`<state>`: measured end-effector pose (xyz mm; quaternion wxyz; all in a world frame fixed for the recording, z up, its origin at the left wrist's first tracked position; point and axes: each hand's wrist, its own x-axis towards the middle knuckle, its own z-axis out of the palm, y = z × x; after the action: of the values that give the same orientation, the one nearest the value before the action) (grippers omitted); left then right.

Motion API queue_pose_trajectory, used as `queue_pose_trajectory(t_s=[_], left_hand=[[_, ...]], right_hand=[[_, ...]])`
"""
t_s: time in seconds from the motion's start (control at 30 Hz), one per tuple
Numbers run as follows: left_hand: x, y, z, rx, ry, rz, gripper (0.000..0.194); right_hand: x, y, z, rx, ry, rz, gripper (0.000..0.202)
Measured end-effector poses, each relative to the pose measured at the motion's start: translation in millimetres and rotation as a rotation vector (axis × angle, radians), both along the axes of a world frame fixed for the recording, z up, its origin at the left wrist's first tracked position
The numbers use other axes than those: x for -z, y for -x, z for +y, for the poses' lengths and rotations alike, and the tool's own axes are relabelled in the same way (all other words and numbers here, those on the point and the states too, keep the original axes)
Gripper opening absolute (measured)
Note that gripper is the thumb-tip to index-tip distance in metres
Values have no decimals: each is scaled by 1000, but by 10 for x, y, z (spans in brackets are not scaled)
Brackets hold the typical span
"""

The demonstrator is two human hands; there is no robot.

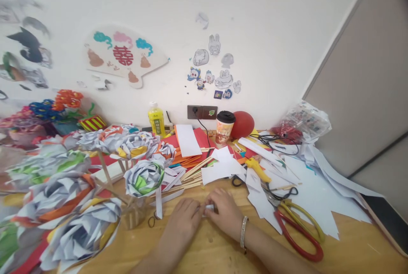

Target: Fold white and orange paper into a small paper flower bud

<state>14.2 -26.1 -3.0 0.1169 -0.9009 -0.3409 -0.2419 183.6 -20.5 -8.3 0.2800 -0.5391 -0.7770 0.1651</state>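
Both my hands meet low over the wooden table, fingers closed around a small piece of white paper [209, 207]. My left hand [184, 219] pinches it from the left. From the right, my right hand [225, 209] grips it too, a bracelet [244, 232] on its wrist. Most of the paper is hidden by the fingers. Left of my hands, a white and green paper flower [144, 177] stands on a stick. Scissors [301, 235] with red and yellow handles lie to the right. Cut white paper [219, 168] lies just beyond my hands.
Large paper flowers [86, 227] crowd the left side. Wooden sticks [194, 170], red paper [204, 137], a yellow bottle [156, 120], a lidded paper cup [224, 128] and a red balloon [243, 124] sit toward the wall. White sheets [318, 193] spread across the right.
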Motion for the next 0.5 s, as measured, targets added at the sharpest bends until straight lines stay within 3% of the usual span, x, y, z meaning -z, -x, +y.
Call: queue_pose_trajectory(t_s=[0.17, 0.33, 0.5], left_hand=[[-57, 16, 6, 69, -25, 14, 23], [-73, 44, 40, 101, -64, 13, 21], [-79, 35, 38, 111, -64, 53, 20]], right_hand=[[-137, -129, 7, -190, 58, 170, 17], [-273, -228, 0, -412, 205, 190, 31], [-217, -190, 7, -452, 112, 141, 25]])
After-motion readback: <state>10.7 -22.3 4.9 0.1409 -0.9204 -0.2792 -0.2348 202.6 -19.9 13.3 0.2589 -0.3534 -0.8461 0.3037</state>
